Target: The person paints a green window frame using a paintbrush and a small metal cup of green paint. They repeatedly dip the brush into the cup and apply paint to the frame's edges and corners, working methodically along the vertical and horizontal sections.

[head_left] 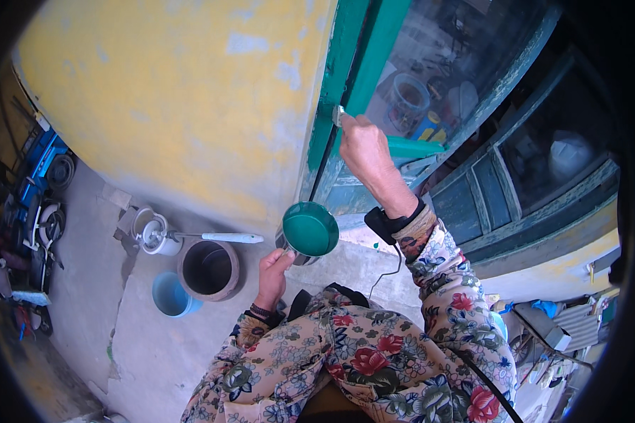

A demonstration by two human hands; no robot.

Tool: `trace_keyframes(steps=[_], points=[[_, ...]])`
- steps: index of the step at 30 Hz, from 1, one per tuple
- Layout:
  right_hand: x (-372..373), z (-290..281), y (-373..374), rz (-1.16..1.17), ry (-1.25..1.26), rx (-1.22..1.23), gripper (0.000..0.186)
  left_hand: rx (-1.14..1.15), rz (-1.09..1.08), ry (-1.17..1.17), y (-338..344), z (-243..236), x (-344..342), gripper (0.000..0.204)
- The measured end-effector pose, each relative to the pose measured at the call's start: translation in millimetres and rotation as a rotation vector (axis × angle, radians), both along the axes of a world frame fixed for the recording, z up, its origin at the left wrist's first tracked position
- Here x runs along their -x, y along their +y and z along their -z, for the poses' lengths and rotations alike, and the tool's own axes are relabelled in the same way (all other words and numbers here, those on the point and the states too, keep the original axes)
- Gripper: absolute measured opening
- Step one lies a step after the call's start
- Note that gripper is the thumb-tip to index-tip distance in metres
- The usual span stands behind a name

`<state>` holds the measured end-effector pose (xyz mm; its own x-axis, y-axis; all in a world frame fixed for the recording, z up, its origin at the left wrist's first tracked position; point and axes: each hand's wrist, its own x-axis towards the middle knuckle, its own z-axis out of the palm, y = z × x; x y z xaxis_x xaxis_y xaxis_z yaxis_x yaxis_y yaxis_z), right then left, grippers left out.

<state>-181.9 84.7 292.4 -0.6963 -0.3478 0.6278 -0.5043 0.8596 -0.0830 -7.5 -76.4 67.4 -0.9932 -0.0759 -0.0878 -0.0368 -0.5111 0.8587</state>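
Note:
My left hand [272,279] is closed on the handle of a metal cup [300,259] at the picture's middle. Green paint [310,229] shows inside it. Higher up, my right hand [367,149] grips a small paintbrush [338,115], its handle mostly hidden by the fingers. The bristle end meets the green door frame [323,137], where the wood borders the yellow wall. Glossy green covers the upper frame and the nearby edge of the glazed door [382,53]. Lower down, the door panel [349,196] looks paler and worn blue-green.
On the concrete floor to the left stand a brown clay pot [209,270], a light-blue bucket [173,295] and a white pail [160,236]. A white-handled tool [233,237] lies across them. A blue vehicle [46,166] is at far left, another weathered window frame [504,185] at right.

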Motion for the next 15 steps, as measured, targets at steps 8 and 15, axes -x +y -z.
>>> trace_keyframes(steps=[8, 15], points=[[1, 5, 3, -0.004, 0.036, -0.001, 0.028, -0.029, 0.0, -0.014, 3, -8, -2, 0.025], [3, 48, 26, -0.026, 0.03, 0.005, 0.039, -0.033, -0.023, 0.006, 0, -11, -4, 0.025]])
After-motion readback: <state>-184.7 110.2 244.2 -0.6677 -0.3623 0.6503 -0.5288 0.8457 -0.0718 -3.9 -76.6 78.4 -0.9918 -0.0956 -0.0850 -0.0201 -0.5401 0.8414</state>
